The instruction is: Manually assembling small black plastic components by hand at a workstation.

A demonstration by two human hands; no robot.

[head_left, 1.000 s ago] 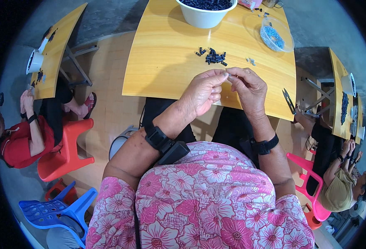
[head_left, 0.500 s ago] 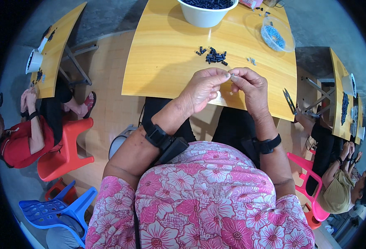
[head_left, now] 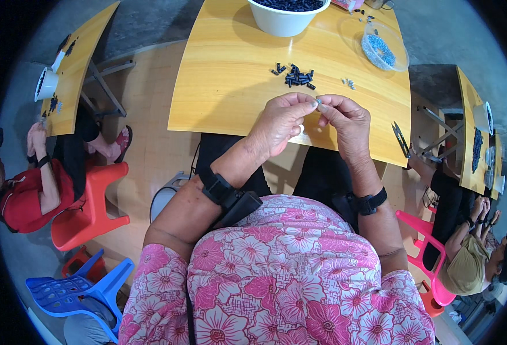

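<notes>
Over the near edge of the table, my left hand (head_left: 284, 122) and my right hand (head_left: 350, 125) meet at the fingertips. Both are closed in a pinch, thumb against index finger. A tiny pale-blue piece (head_left: 319, 101) shows where the fingertips come together; its exact shape is too small to tell. Just beyond my hands lies a loose pile of short black cylindrical pieces (head_left: 299, 77). To the right of that pile are several small clear pale-blue pieces (head_left: 349, 84).
A white tub (head_left: 282, 23) of black pieces stands at the table's (head_left: 224, 75) far side. Right of it is a clear round container (head_left: 401, 56) with light-blue pieces. Black thread snips (head_left: 401, 140) lie near the right edge. Other people sit at tables on both sides.
My hands stay almost in place, fingertips together. The pale-blue piece between them now shows more clearly. The piles on the table look the same.
</notes>
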